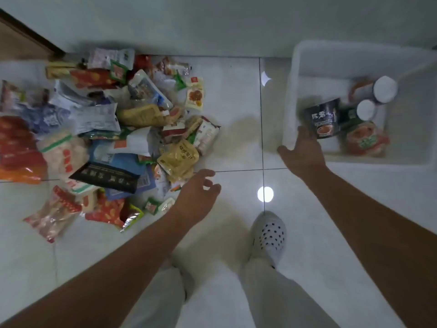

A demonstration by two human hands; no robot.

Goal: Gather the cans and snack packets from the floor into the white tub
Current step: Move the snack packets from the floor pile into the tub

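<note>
Packets by the dozen: snack packets (pixel 106 129) lie heaped on the pale tiled floor (pixel 236 102) at the left of the head view, the heap running off the frame's left edge and reaching back to the wall (pixel 212 24), beside a brown wooden panel (pixel 21 36). Well apart to the right, against the same wall, stands the white tub (pixel 289 95). Inside it are two cans (pixel 385 88) with white tops, standing side by side, a red-and-green pack (pixel 364 138) nearer the person, and a dark container (pixel 322 119) with white lettering, tilted at the tub's left side. The right hand (pixel 305 153) reaches over the tub's near left corner, fingers spread and straight, grasping nothing; its fingertips (pixel 301 130) are just beside the dark container, and whether they touch it cannot be told through the blur. The left hand (pixel 197 195) hovers at the near right edge of the heap, fingers loosely curled and empty, just beside a yellow packet (pixel 178 159). Below, between the two bare forearms (pixel 118 268), are pale trouser legs (pixel 267 292) and one white perforated shoe (pixel 269 235), with a round spot of reflected light (pixel 265 194) on the tile just ahead of the toe.
</note>
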